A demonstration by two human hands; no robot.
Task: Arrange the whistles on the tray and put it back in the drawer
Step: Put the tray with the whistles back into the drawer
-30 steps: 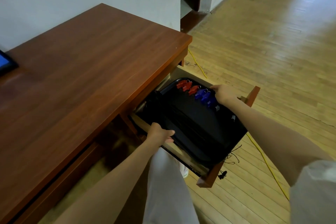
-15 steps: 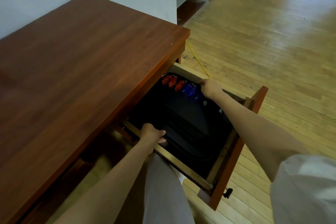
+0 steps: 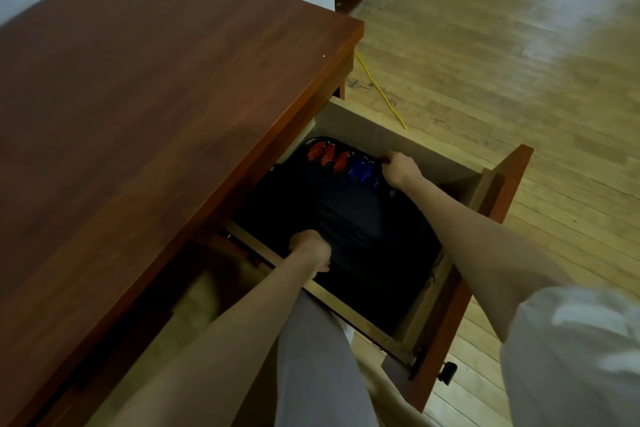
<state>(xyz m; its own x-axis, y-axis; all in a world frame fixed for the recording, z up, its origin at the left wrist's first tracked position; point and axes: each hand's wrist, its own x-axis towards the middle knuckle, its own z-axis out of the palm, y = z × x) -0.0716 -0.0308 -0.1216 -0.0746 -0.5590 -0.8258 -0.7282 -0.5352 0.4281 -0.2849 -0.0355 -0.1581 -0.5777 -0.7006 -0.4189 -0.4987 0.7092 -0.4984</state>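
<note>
A black tray (image 3: pixel 346 218) lies low inside the open wooden drawer (image 3: pixel 485 218) under the desk. Along its far edge sits a row of red whistles (image 3: pixel 327 156) and blue whistles (image 3: pixel 363 172). My left hand (image 3: pixel 310 253) grips the tray's near rim, fingers curled over it. My right hand (image 3: pixel 400 170) grips the far rim just right of the blue whistles, hiding part of the row. Part of the tray lies in shadow under the desktop.
The brown desktop (image 3: pixel 156 114) overhangs the drawer's left part. The drawer front (image 3: pixel 460 322) juts out to the right over the wooden floor (image 3: pixel 519 62). A yellow cable (image 3: pixel 381 94) trails on the floor beyond the drawer. My trouser leg (image 3: pixel 311 374) is below.
The tray has sunk from a tilt above the drawer down into it, with both hands still on its rims. The camera has dipped closer.
</note>
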